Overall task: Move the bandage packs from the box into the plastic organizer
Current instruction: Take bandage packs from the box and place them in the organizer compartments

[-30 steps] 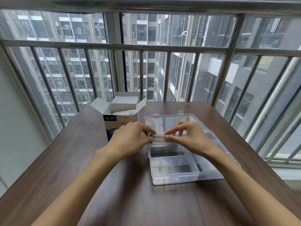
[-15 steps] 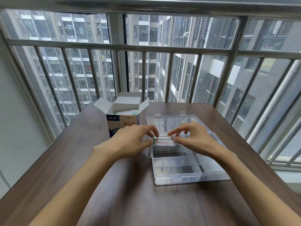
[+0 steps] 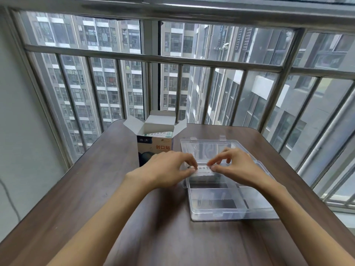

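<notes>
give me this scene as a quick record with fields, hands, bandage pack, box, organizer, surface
left hand: pinches the left end of the bandage pack
right hand: pinches the right end of the same pack
bandage pack: white, printed, held flat over the organizer's far compartment
box: cardboard, upright, flaps open, more packs showing inside, left of the organizer
organizer: clear plastic, lid open and lying back, nearer compartments look empty
table: dark wood, by a barred window

The left hand (image 3: 169,167) hides the box's (image 3: 155,148) lower front. Both hands cover the ends of the bandage pack (image 3: 203,169), its print too small to read. The picture's bottom edge crops both forearms.
</notes>
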### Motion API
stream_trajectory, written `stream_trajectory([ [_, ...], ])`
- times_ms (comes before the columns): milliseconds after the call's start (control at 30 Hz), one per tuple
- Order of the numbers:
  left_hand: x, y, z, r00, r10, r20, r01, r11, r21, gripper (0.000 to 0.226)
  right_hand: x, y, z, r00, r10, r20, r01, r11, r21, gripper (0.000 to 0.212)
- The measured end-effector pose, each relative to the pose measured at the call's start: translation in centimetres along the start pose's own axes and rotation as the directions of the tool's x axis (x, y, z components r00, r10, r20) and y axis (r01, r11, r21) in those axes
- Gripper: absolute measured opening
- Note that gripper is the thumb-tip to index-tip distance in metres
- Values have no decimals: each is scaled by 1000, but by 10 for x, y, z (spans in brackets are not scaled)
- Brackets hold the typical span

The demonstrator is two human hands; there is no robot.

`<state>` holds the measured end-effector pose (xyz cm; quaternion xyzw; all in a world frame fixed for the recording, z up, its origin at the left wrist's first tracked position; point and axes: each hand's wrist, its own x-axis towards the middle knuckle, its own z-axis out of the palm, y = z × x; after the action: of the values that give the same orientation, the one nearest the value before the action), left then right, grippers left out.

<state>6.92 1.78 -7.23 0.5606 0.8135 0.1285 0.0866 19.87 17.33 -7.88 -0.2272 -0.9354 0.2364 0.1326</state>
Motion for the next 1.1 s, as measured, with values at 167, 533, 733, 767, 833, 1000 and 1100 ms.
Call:
stream_trajectory([
  [167,1,3,2,1000,14,1,-13,998,-55,26,1,-10,-16,993,58,103,-51,996,-72,12],
  [533,0,2,-1,1000,21,22,-20,1000,-20,22,24,-57,-41,842,382,380,-133,831,-541,23],
  [733,1,2,1,1000,24,13,-24,1000,-9,19,26,-72,-35,786,444,430,-135,802,-582,34],
  [767,1,2,1,1000,26,9,-26,1000,-7,18,25,-73,-36,785,445,430,-145,808,-571,35],
  [833,1,3,1,1000,28,12,-28,1000,-6,19,24,-73,-37,777,445,445,-153,820,-552,36],
  [1000,4,-4,4,999,29,16,-29,999,-22,17,25,-65,-38,775,446,448,-165,826,-539,34],
  [1100,4,-5,5,999,26,23,-26,999,-24,18,27,-61,-35,793,429,432,-159,831,-533,33],
])
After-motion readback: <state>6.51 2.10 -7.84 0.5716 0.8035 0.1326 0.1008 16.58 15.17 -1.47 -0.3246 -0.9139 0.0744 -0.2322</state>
